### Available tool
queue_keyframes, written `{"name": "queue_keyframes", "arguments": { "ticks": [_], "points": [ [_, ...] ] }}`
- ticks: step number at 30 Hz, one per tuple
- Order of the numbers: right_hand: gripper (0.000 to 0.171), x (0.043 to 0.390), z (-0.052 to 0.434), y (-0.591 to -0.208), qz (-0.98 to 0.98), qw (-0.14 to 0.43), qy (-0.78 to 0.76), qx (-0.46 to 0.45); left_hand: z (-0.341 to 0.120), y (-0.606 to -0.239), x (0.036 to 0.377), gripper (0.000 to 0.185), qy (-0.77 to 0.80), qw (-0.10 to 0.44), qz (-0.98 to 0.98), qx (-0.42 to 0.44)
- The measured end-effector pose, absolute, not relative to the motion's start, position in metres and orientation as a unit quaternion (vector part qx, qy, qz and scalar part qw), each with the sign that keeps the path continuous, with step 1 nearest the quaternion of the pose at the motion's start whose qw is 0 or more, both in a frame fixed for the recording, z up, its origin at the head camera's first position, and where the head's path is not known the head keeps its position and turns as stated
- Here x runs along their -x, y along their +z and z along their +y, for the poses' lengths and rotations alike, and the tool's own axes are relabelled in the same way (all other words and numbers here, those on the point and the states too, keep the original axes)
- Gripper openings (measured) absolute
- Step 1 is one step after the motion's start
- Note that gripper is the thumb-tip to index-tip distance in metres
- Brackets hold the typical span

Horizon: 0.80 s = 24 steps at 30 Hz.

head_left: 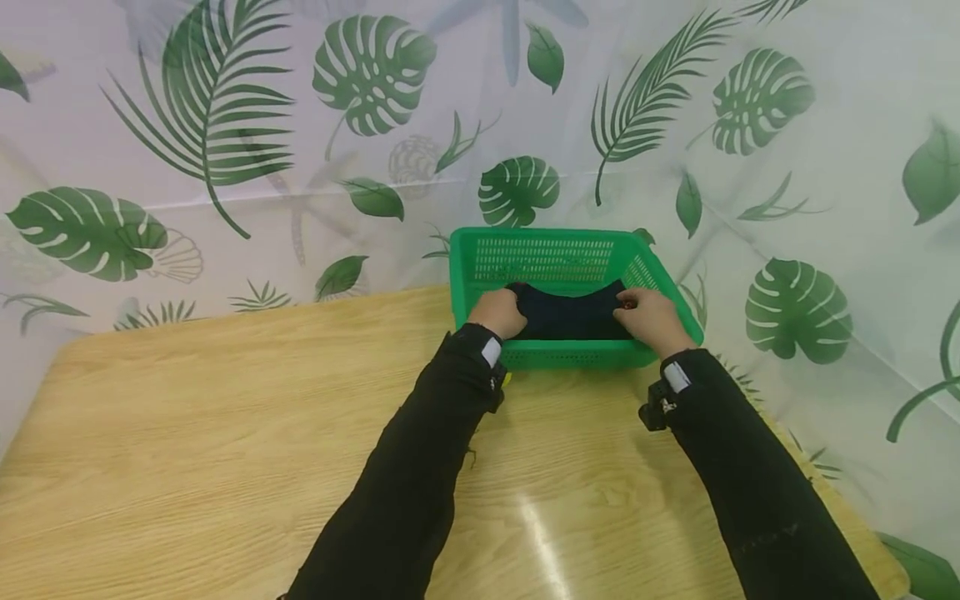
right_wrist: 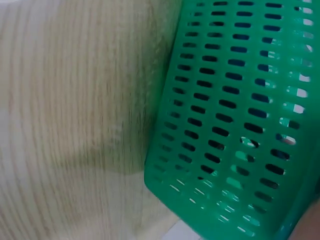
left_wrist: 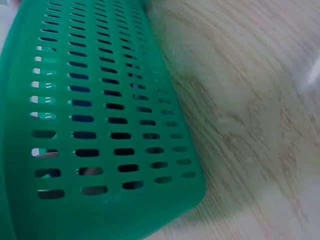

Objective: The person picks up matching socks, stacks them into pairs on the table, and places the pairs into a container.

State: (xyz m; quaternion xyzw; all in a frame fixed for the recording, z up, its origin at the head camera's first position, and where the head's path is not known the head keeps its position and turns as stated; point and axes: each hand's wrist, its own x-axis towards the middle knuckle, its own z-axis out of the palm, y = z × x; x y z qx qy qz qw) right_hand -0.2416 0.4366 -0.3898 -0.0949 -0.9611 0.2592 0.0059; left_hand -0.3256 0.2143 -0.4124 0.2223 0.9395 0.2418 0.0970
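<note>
A dark navy cloth (head_left: 573, 317) is stretched between my two hands inside a green plastic basket (head_left: 581, 354). Its upper edge sags slightly in the middle. My left hand (head_left: 498, 313) pinches the cloth's left corner, just over the basket's near left rim. At the other end, my right hand (head_left: 656, 320) pinches the right corner between thumb and fingers. Both wrist views are filled mostly by the slotted basket wall (left_wrist: 105, 150). A bit of the right hand (right_wrist: 307, 223) shows at the lower right of the right wrist view; the cloth's lower part is hidden behind the basket's front.
The basket stands on a light wooden table (head_left: 225, 417), near its back right edge. Behind it hangs a white curtain (head_left: 420, 233) printed with green leaves. A small yellow thing (head_left: 507, 379) peeks out beside the left wrist, below the basket.
</note>
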Motion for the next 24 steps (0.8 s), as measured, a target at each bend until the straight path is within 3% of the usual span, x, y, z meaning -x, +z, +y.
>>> {"name": "queue_keyframes", "arguments": {
  "ticks": [3,6,9,13,15,18,21,24],
  "points": [
    [0.051,0.243,0.435,-0.388,-0.970,-0.031,0.224,0.086,0.213,-0.402,0.317,0.034,0.210,0.137,0.942,-0.223],
    [0.058,0.245,0.433,-0.386,-0.975,-0.074,0.192,0.087,0.214,-0.400,0.314,0.041,0.200,0.144,0.943,-0.223],
    [0.061,0.247,0.431,-0.385,-0.981,-0.095,0.144,0.086,0.220,-0.401,0.310,0.045,0.177,0.105,0.956,-0.208],
    [0.055,0.253,0.423,-0.387,-0.993,-0.070,0.083,0.044,0.231,-0.399,0.303,0.035,0.088,0.003,0.965,-0.246],
    [0.054,0.257,0.417,-0.389,-0.994,-0.069,0.086,0.009,0.233,-0.395,0.300,0.037,0.046,0.003,0.954,-0.296],
    [0.058,0.263,0.413,-0.393,-0.985,-0.120,0.123,-0.018,0.229,-0.389,0.297,0.051,0.036,0.092,0.935,-0.341],
    [0.065,0.268,0.413,-0.397,-0.971,-0.189,0.145,-0.011,0.225,-0.394,0.302,0.064,0.046,0.199,0.927,-0.315],
    [0.068,0.273,0.414,-0.399,-0.960,-0.243,0.139,-0.003,0.228,-0.409,0.315,0.070,0.034,0.257,0.929,-0.266]
  ]
}}
